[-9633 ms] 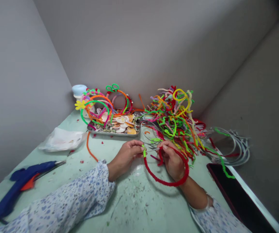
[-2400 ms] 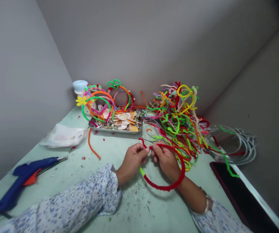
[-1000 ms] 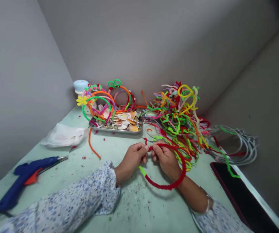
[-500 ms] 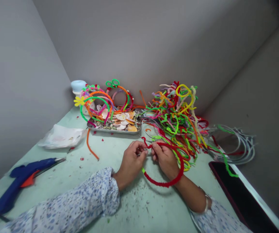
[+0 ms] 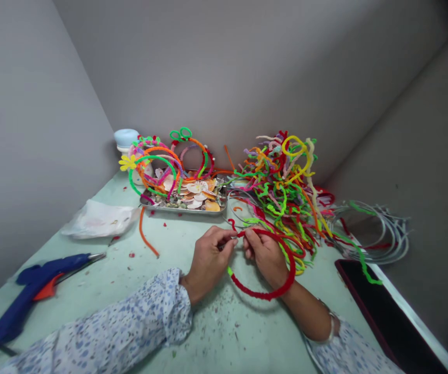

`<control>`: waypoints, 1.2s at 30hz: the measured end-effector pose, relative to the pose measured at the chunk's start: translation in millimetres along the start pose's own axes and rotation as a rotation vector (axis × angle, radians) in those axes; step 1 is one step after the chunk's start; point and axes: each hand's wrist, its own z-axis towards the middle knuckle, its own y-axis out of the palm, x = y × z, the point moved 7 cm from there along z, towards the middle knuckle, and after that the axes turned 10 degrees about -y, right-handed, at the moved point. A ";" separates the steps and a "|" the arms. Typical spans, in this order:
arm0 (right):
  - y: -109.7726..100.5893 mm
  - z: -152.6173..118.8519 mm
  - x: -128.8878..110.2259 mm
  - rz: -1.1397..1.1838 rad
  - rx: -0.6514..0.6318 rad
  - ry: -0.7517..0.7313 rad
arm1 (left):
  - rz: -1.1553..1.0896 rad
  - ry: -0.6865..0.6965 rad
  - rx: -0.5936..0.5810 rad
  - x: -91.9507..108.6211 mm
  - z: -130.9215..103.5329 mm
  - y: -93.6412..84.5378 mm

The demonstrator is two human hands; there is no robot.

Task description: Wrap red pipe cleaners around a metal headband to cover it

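Observation:
A headband wrapped in red pipe cleaner is held between my two hands, above the middle of the table. My right hand pinches the band near its upper end, and the curve passes around the wrist. Thumb and forefinger of my left hand are closed on the red pipe cleaner at that same end, its short tail curling up beyond the fingertips. The band's other end, tipped in light green, hangs free beside my left hand.
A metal tray of shells, with colourful finished headbands, stands at the back. Right of it rises a heap of pipe cleaners. Bare hoops and a phone lie right; a blue glue gun and plastic bag, left.
My left fingers have shifted slightly and closed more tightly round the red pipe cleaner; its loose tail has turned a little. The band and my right hand stay almost where they were.

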 end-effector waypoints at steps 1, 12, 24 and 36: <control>0.1 0.2 0.1 0.008 -0.003 -0.006 | 0.002 0.008 0.004 1.5 -0.3 -0.7; -0.3 -0.6 1.4 0.036 0.000 -0.005 | 0.007 0.063 0.028 8.8 -0.9 -4.0; 2.3 -1.9 -13.9 0.101 -0.011 -0.068 | 0.037 0.127 0.030 15.2 -2.5 -4.2; 2.3 -3.2 -9.3 0.065 -0.034 -0.057 | 0.094 0.143 -0.012 16.3 -5.6 -1.6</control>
